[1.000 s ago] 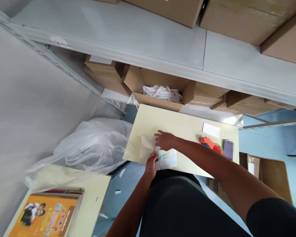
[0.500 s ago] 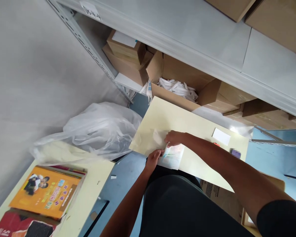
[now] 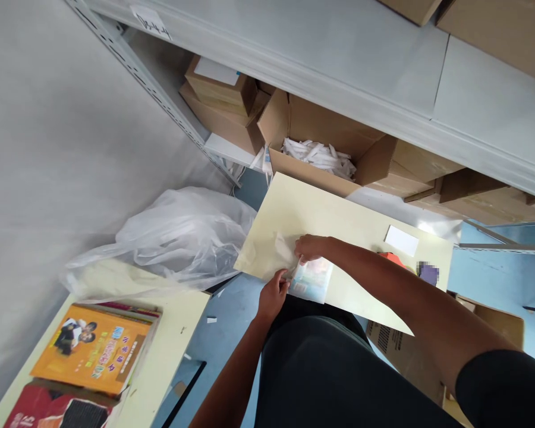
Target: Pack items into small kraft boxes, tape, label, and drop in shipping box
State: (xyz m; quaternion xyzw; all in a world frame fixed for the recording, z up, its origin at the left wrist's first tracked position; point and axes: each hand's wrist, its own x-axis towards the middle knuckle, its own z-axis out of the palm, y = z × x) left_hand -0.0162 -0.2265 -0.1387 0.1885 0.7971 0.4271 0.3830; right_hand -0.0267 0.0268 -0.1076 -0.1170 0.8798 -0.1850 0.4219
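A thin pastel-coloured booklet [image 3: 312,279] in what looks like clear plastic wrapping lies at the near edge of the pale yellow table [image 3: 334,211]. My right hand [image 3: 312,248] is closed on the wrapping at the booklet's upper left corner. At the lower left, my left hand [image 3: 274,292] pinches the same edge between thumb and fingers. A loose translucent plastic flap [image 3: 284,246] stands up just left of my right hand. My right forearm hides part of the table.
White card [image 3: 401,240], an orange-red item [image 3: 391,258] and a blurred purple item [image 3: 428,273] lie at the table's right. Ahead, a shelf holds an open carton [image 3: 314,178] of white pieces. A big plastic bag [image 3: 182,229] and orange book [image 3: 91,348] are at left.
Both hands stay on the wrapping at the booklet's left edge, with small shifts of the fingers. The booklet lies flatter and shows more of its cover. My right forearm uncovers more of the orange-red item.
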